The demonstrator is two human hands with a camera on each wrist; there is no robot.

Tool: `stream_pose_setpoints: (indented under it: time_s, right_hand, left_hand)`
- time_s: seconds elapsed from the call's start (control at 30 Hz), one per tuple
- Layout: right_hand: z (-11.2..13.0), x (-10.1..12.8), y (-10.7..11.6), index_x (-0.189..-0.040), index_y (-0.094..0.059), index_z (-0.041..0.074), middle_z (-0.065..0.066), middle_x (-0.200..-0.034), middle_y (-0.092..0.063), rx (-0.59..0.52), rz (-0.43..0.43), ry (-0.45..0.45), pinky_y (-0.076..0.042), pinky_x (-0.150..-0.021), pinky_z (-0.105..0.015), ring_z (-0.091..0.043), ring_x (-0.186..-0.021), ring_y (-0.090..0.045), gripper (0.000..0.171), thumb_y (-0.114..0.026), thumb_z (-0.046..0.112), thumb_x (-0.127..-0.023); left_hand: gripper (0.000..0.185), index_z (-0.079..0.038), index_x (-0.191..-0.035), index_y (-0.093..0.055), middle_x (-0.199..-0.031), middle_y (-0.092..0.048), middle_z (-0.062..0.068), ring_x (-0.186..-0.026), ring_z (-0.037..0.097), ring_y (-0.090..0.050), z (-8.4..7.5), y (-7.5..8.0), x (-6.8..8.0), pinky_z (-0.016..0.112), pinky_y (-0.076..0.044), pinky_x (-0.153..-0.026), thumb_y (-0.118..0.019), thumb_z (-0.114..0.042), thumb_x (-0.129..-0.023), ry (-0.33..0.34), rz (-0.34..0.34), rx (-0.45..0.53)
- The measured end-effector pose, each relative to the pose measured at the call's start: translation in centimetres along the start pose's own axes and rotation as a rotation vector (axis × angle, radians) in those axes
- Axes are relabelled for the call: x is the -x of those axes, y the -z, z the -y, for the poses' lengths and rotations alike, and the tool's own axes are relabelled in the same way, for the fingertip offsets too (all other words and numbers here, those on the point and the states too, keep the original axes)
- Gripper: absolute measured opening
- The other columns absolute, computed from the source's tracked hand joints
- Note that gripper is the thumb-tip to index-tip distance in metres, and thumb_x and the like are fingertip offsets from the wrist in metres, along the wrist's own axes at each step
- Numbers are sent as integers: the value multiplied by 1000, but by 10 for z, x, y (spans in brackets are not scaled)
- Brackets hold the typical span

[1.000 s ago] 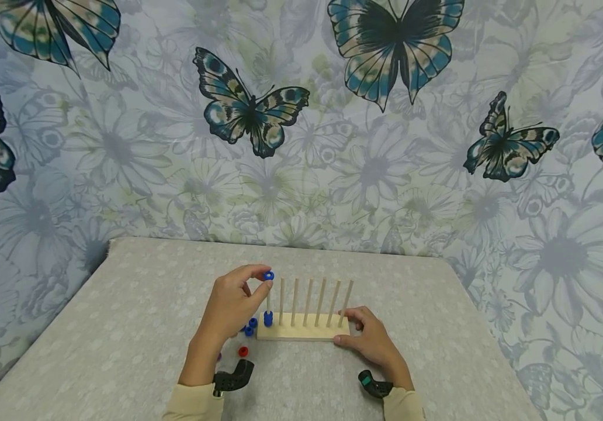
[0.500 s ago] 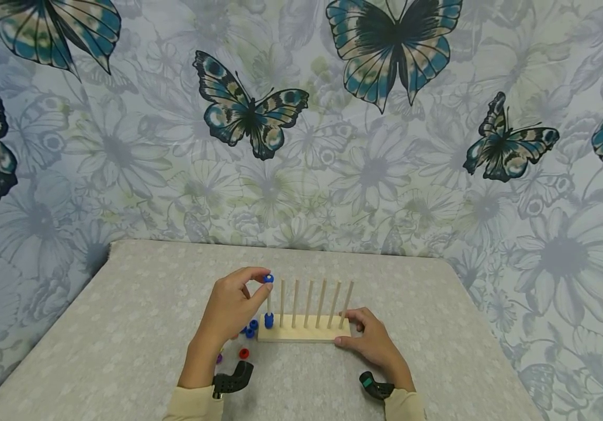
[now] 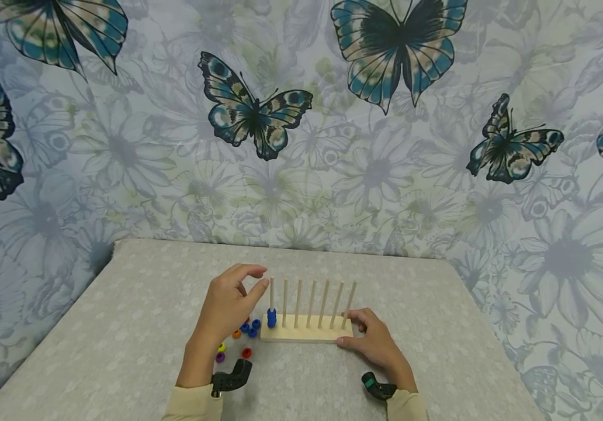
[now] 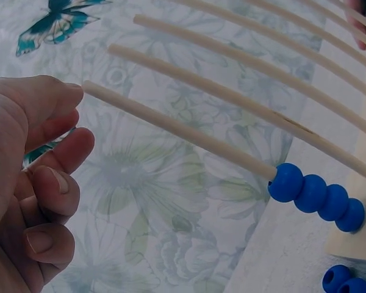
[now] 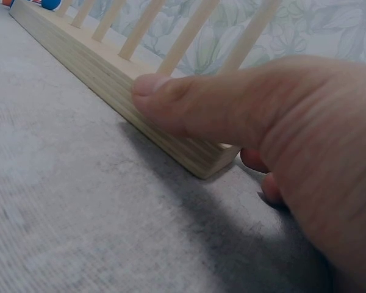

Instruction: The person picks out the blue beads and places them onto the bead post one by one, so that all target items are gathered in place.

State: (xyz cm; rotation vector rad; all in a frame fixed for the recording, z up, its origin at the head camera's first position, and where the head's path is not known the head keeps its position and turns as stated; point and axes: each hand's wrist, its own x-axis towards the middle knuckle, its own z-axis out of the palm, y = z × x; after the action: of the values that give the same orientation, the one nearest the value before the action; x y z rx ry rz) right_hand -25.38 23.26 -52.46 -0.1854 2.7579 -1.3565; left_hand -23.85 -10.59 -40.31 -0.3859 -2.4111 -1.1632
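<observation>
A wooden peg stand (image 3: 305,334) with a row of upright pegs stands on the table. Its leftmost peg (image 4: 183,131) carries several blue beads (image 4: 311,194) stacked at the bottom, while the other pegs are bare. My left hand (image 3: 230,301) hovers beside the top of that peg, thumb and forefinger apart, the other fingers loosely bent, nothing between them. At the stand's right end, my right hand (image 3: 372,336) grips the base, its thumb (image 5: 189,107) pressed on the front edge and the fingers behind, mostly hidden in the right wrist view.
Left of the stand lie loose blue beads (image 3: 252,332), an orange bead (image 3: 236,334), a yellow bead (image 3: 222,347), a purple bead (image 3: 220,357) and a red bead (image 3: 247,353). Behind the table (image 3: 438,327) hangs a butterfly-patterned cloth (image 3: 375,175).
My left hand has let go of a blue bead at the peg's top; the bead has dropped onto the stack. That hand has drawn slightly left. The right hand keeps its grip.
</observation>
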Motion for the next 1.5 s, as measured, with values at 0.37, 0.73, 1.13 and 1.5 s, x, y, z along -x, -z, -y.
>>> stream_pose_setpoints:
  time_s: [0.37, 0.73, 1.13, 1.5]
  right_hand:
    - [-1, 1, -1, -122, -68, 28, 5, -108, -58, -24, 9, -11, -38, -79, -29, -16, -92, -44, 57, -90, 42, -72]
    - [-1, 1, 1, -121, -68, 32, 6, -111, -60, -2, -18, -1, -39, -79, -30, -15, -92, -45, 55, -90, 43, -71]
    - [3, 1, -1, -120, -68, 32, 6, -111, -60, -5, -17, 4, -40, -80, -29, -15, -92, -46, 55, -90, 42, -70]
    - [4, 4, -1, -121, -68, 31, 6, -112, -60, -8, -13, 14, -40, -80, -29, -15, -92, -46, 56, -90, 42, -71]
  left_hand:
    - [26, -24, -116, -71, -110, -69, -4, -51, 11, -46, 1, 10, 5, 26, -43, -47, -76, -27, -90, 65, 47, -58]
    - [26, -25, -115, -71, -111, -69, -3, -53, 10, -45, 7, 16, 13, 25, -42, -48, -77, -25, -89, 97, 89, -117]
    - [26, -24, -113, -72, -108, -70, -2, -52, 10, -44, 25, 11, 31, 25, -41, -47, -78, -23, -88, 157, 117, -109]
    - [29, -23, -116, -71, -109, -70, -3, -56, 11, -48, 35, 1, 47, 26, -43, -51, -76, -24, -88, 260, 138, -126]
